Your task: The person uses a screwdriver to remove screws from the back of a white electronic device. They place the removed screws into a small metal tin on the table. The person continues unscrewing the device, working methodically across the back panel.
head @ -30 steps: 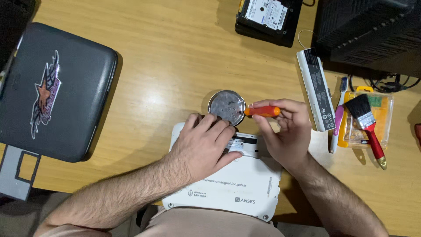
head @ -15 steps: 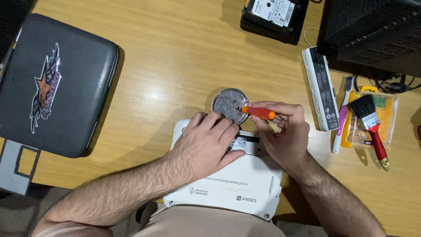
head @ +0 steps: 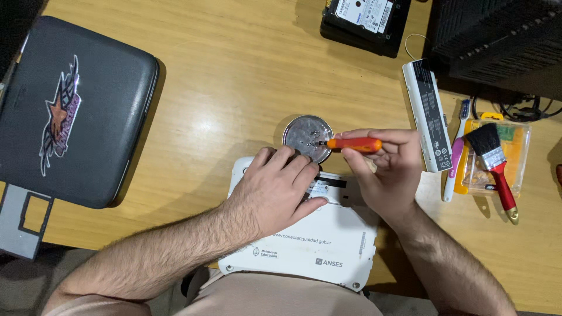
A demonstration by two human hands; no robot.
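Screwdriver [head: 351,143] tip indistinct over tin [head: 304,133]

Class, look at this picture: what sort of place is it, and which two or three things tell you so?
Probably a computer repair bench. A white laptop lies underside up on a wooden table, the right hand holds an orange screwdriver over a metal dish, and a bare hard drive and brush lie nearby.
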